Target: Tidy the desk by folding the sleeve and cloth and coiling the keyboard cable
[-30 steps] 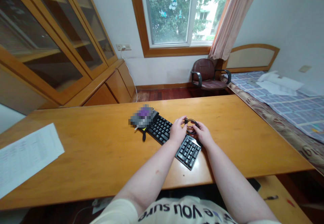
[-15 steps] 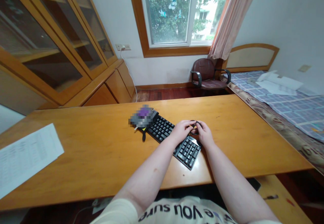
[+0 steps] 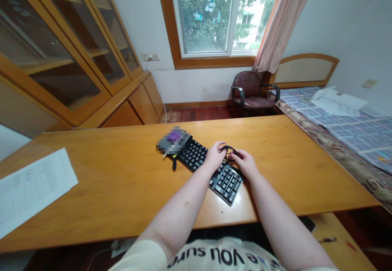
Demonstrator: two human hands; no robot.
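Observation:
A black keyboard (image 3: 227,183) lies diagonally across the wooden desk, its number pad toward me. Over its upper edge, my left hand (image 3: 216,156) and my right hand (image 3: 246,165) face each other, holding a looped black cable (image 3: 232,147) between them. The fingers of both hands are curled onto the loop. My left hand partly covers the middle of the keyboard. At the keyboard's far left end lies a pixelated grey and purple item (image 3: 174,139), too obscured to name, with a small black tab (image 3: 174,164) beside it.
White paper sheets (image 3: 36,189) lie on the left of the desk (image 3: 122,189). Beyond the desk stand a brown armchair (image 3: 248,89) and glass-door cabinets (image 3: 70,58). A bed (image 3: 346,124) with papers on it is at the right.
My left hand has shifted slightly left and up, with its fingers raised. The cable loop has spread wider between my hands. The keyboard has stayed in place.

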